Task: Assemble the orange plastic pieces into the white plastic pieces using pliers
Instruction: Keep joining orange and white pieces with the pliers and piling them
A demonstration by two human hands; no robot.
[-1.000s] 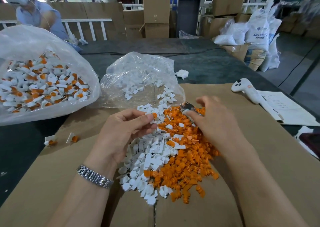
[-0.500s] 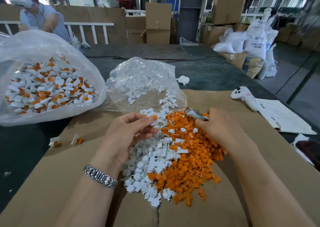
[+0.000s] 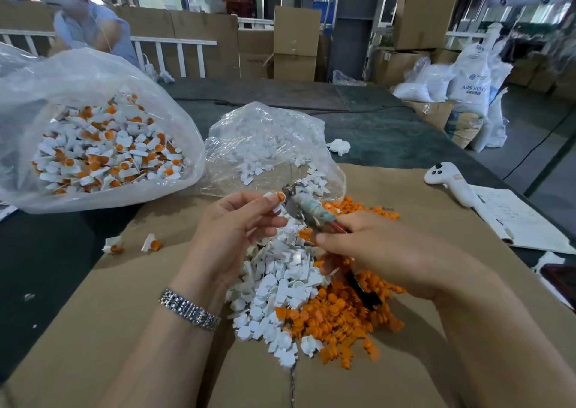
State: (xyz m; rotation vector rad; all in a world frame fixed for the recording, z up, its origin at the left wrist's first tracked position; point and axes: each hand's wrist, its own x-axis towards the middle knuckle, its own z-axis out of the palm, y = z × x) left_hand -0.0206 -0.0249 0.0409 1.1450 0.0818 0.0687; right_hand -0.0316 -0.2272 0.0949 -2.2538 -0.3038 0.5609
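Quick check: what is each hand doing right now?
Left hand: pinches a white piece with an orange insert.
Right hand: grips the pliers by the handles.

Bare cardboard [image 3: 124, 329] lies open at left — piled pieces [image 3: 299, 298] and two bags [image 3: 103, 145] crowd ahead.

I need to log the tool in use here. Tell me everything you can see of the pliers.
The pliers are a metal hand tool, raised above the heap and pointing up and left. The upper part is wrapped in worn, pale greenish tape; red shows just below it and a dark handle end pokes out under the palm. The right hand grips the handles. The metal head meets the white-and-orange piece pinched by the left hand. Whether the jaws are closed cannot be told.
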